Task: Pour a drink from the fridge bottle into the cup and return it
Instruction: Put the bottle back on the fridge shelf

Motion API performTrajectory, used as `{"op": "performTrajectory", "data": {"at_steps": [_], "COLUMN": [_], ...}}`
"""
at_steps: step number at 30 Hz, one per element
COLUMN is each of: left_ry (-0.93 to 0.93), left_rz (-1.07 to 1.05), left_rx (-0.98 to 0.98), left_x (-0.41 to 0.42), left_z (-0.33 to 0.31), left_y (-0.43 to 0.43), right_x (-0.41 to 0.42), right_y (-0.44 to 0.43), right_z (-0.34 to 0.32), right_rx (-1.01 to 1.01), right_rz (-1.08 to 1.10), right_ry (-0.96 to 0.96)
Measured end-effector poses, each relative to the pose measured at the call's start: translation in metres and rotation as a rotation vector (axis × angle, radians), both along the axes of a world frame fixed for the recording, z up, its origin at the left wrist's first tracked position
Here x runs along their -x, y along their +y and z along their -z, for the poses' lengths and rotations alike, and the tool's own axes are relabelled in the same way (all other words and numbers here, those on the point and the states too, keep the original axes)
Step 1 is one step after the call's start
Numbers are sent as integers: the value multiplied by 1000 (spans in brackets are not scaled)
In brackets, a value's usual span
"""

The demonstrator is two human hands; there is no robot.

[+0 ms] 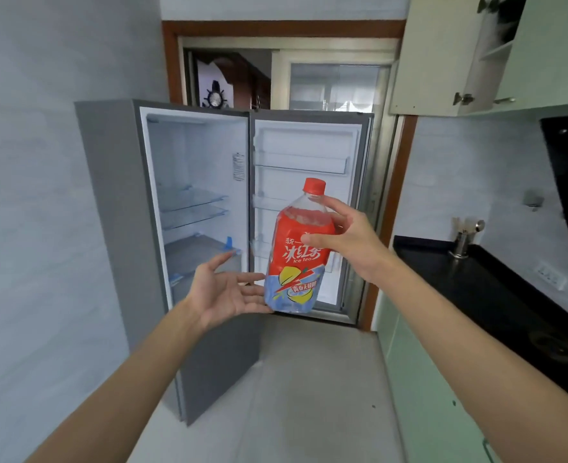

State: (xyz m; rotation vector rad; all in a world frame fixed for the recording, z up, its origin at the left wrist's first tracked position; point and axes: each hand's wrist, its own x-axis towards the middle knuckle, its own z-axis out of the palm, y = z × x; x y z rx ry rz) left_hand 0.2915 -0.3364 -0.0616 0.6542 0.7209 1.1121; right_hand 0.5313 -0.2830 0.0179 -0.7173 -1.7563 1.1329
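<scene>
A large ice tea bottle (296, 259) with a red cap and a red and blue label hangs in the air in front of the open grey fridge (205, 195). My right hand (346, 238) grips its upper part, thumb across the label and fingers round the shoulder. My left hand (225, 292) lies palm up with straight fingers, its fingertips touching the bottle's lower left side. The fridge door (306, 182) stands swung open to the right, its shelves bare. No cup is in view.
A black countertop (496, 295) runs along the right, with a metal utensil holder (463, 242) on it and green cabinet fronts (419, 379) below. An upper cabinet door (442, 55) hangs open at top right. A doorway (286, 78) lies behind the fridge.
</scene>
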Motion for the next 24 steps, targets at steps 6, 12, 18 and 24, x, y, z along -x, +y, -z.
{"op": "performTrajectory", "data": {"at_steps": [6,12,18,24], "left_ry": [-59,-100,-85,-90], "left_rz": [-100,-197,-276,-354], "left_rx": [6,4,-25,-48], "left_x": [47,79,110,130], "left_z": [3,6,1,-11], "left_y": [6,28,69,131], "right_x": [61,107,143,172], "right_y": [31,73,128,200], "right_z": [-11,-18,-24,-35], "right_rx": [-7,-35,-52,-104], "right_rz": [-99,-173,-221,-293], "right_ry": [-42,-54,-33,-28]}}
